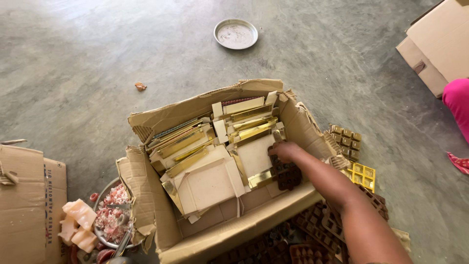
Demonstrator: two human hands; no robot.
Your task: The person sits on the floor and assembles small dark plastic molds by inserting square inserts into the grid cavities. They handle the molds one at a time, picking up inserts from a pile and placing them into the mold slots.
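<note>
1. A grey concrete floor [97, 58] is filling the view, and a torn cardboard box [244, 234] is sitting open at the centre, its long axis running from about 8 o'clock to 2 o'clock.
2. Flat cream and gold folded cartons [210, 183] are lying stacked inside the box, most of them pointing along that same line.
3. A flattened cardboard sheet [29, 195] is lying at 9 o'clock of the box, and another cardboard box [435, 44] is sitting well apart at 2 o'clock.
4. The right hand [283, 150] is reaching in from 5 o'clock, fingers curled down narrow onto a dark brown mould tray [288, 177]; whether it is gripping the tray I cannot tell.
5. The tray is lying in the box's 3 o'clock corner, on the cartons, its long axis pointing roughly from 11 to 5 o'clock.
6. More brown moulds [317, 225] are piling up outside the box at 5 o'clock, with a yellow mould [362, 175] at 3 o'clock.
7. A metal bowl of pink scraps [111, 215] is touching the box at 8 o'clock.
8. A round metal plate [235, 33] is resting at 12 o'clock.
</note>
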